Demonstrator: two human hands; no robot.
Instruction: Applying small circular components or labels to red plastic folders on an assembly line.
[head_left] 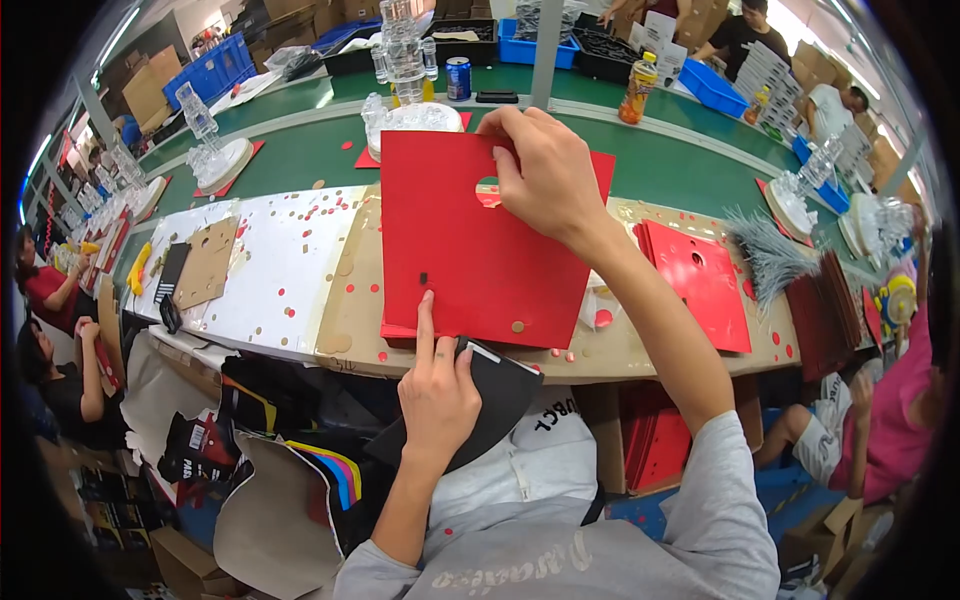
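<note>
Left hand (437, 392) points its forefinger forward; right hand (545, 175) curls, arm outstretched

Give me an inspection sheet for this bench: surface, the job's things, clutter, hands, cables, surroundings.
Surface: pale worktop strewn with small punched dots; green conveyor belt behind it.
Job's things: large red card sheet lying flat on the worktop, a round hole near its upper right.
Clutter: stack of red sheets to the right, brown card piece to the left, bundle of grey strips.
Hands: left hand presses a fingertip on the sheet's lower edge while holding a black card; right hand rests at the hole, its grip on the sheet unclear.
Cables: nothing seen.
Surroundings: clear plastic figures, a can, a drink bottle, blue crates, other people seated at both sides.
</note>
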